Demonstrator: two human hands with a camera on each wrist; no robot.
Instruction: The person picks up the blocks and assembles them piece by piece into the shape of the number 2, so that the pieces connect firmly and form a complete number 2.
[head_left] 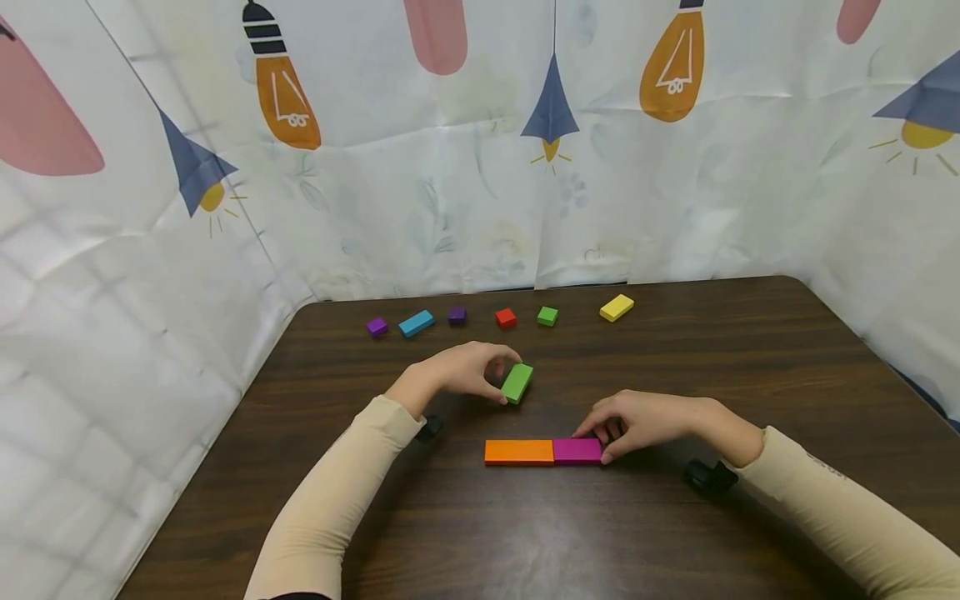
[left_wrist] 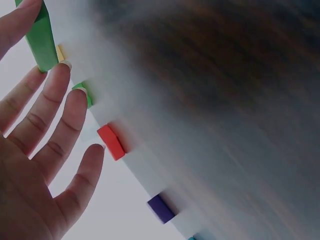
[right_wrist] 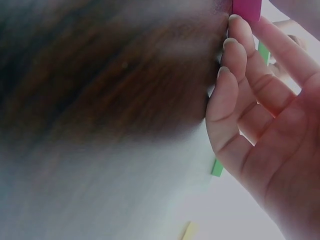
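My left hand (head_left: 471,369) pinches a long green block (head_left: 517,383) between thumb and fingertips, tilted, over the middle of the table. In the left wrist view the same green block (left_wrist: 42,42) sits between the thumb and fingers. Nearer to me, an orange block (head_left: 519,452) and a magenta block (head_left: 577,452) lie end to end in a straight row, touching. My right hand (head_left: 647,421) grips the right end of the magenta block with thumb and index finger. In the right wrist view the magenta block (right_wrist: 246,9) shows at the top, the other fingers loosely curled below it.
Along the back of the brown table (head_left: 712,333) lie a small violet block (head_left: 377,327), a blue block (head_left: 416,323), a dark purple block (head_left: 457,316), a red block (head_left: 506,318), a small green block (head_left: 547,316) and a yellow block (head_left: 617,307). A printed curtain (head_left: 480,208) hangs behind.
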